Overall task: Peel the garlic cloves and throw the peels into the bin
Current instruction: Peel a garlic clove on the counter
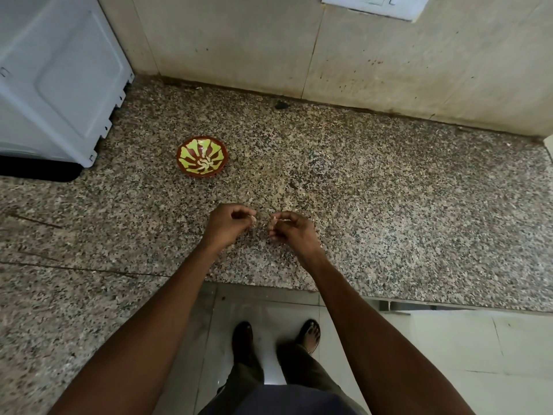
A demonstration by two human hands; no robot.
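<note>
Far left on my feed there's a white boxy appliance parked on the speckled granite countertop, up against the beige tiled wall. A bit right of it sits a small round brown bowl with a lime-green petal pattern, and I can see a few pale garlic cloves piled in the bottom of it.

Nearer to me, over the counter's front part, the left hand has its fingers curled in, pinching a small pale garlic clove at the fingertips. Just beside it, not touching, the right hand is curled too, pinching a little pale bit of garlic peel, though honestly it's too small for me to be sure it's peel and not clove.

Top right there's a white switch plate on the wall. Below the counter edge I get the pale glossy floor tiles and sandalled feet.
</note>
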